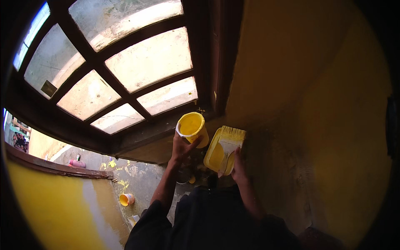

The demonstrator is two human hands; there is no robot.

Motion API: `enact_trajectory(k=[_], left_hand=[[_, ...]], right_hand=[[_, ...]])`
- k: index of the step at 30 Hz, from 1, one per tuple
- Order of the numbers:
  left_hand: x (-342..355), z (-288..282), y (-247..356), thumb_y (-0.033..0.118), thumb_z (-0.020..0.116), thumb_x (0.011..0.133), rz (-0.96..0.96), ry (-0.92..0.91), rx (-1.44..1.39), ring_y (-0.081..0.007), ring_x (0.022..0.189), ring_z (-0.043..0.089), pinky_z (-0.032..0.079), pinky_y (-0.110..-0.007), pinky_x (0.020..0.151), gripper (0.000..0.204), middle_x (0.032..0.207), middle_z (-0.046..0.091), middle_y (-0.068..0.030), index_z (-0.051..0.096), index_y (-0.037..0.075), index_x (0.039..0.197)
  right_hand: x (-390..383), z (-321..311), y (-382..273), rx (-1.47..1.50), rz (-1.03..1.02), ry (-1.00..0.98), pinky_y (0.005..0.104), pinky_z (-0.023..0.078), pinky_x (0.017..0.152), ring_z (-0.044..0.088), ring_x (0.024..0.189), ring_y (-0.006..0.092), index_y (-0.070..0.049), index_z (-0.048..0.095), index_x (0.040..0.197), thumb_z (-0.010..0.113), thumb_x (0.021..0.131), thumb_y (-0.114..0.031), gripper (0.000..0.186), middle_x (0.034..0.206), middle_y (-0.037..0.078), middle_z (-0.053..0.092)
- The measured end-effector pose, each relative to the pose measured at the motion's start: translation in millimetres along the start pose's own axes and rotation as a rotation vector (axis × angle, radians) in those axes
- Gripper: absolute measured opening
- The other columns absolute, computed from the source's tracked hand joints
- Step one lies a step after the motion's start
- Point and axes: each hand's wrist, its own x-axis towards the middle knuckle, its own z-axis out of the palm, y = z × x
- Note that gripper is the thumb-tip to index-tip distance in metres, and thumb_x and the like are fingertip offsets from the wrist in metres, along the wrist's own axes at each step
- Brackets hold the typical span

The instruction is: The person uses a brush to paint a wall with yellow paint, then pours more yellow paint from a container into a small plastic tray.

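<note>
My left hand (180, 149) is closed round a small paint tub (199, 141), yellow inside with a pale rim, its open top tilted toward me. To its right, my right hand (238, 167) grips a shallow yellow rectangular container (213, 160) by its right side. Across that container lies a wide paintbrush (229, 146) with yellow-coated bristles pointing away from me, its handle toward my body. My right thumb rests near the brush; whether it also presses on it is hard to see. The two vessels are held apart, side by side.
A dark wooden window frame (125, 99) with glass panes rises ahead on the left. Yellowish walls (346, 125) stand at the right and lower left (46, 200). On the paint-spattered floor (139, 173) sit an orange-and-white tub (126, 199) and a pink bottle (77, 163).
</note>
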Motion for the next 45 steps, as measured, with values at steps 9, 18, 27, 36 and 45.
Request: enact_trajectory(k=[9, 18, 27, 36, 45], left_hand=[[2.9, 5.9, 2.1, 0.019, 0.085, 0.074, -0.001, -0.051, -0.033, -0.0206, 0.110, 0.061, 0.049, -0.034, 0.097, 0.071, 0.119, 0.062, -0.0139, 0.045, -0.001, 0.130], [17.4, 6.1, -34.8, 0.020, 0.085, 0.075, -0.159, -0.030, -0.149, -0.0217, 0.114, 0.058, 0.051, -0.036, 0.094, 0.074, 0.122, 0.057, -0.0124, 0.040, 0.001, 0.132], [70.7, 13.4, -89.2, 0.029, 0.084, 0.076, -0.033, 0.132, -0.005, -0.0238, 0.106, 0.063, 0.053, -0.036, 0.088, 0.074, 0.116, 0.060, -0.0165, 0.041, -0.001, 0.128], [98.4, 30.1, -138.6, 0.035, 0.084, 0.074, 0.045, 0.375, 0.268, -0.0363, 0.113, 0.058, 0.047, -0.042, 0.093, 0.081, 0.121, 0.057, -0.0225, 0.038, 0.001, 0.133], [102.1, 45.1, -173.6, 0.032, 0.080, 0.079, 0.082, 0.488, 0.362, -0.0390, 0.122, 0.039, 0.031, -0.048, 0.105, 0.082, 0.126, 0.042, -0.0230, 0.034, -0.003, 0.136]], right_hand=[[18.4, -14.7, 10.8, 0.040, -0.054, -0.049, 0.0346, 0.046, 0.100, 0.053, 0.120, 0.0193, -0.003, 0.040, 0.139, 0.045, 0.102, -0.045, 0.056, 0.133, 0.011, 0.052], [26.4, -7.4, 10.6, 0.022, -0.092, 0.016, 0.0348, 0.044, 0.100, 0.053, 0.119, 0.0203, -0.002, 0.041, 0.138, 0.047, 0.101, -0.046, 0.058, 0.133, 0.012, 0.052], [26.6, -10.6, 21.2, 0.010, -0.094, 0.038, 0.0349, 0.043, 0.100, 0.052, 0.120, 0.0208, -0.002, 0.040, 0.139, 0.048, 0.101, -0.045, 0.058, 0.133, 0.012, 0.052], [21.4, -18.0, 35.6, 0.003, -0.090, 0.059, 0.0352, 0.041, 0.103, 0.050, 0.122, 0.0206, -0.003, 0.038, 0.141, 0.047, 0.101, -0.045, 0.059, 0.135, 0.012, 0.050], [14.4, -26.3, 49.1, 0.026, -0.088, 0.139, 0.0357, 0.041, 0.104, 0.051, 0.122, 0.0208, -0.002, 0.039, 0.140, 0.047, 0.102, -0.044, 0.057, 0.133, 0.013, 0.052]])
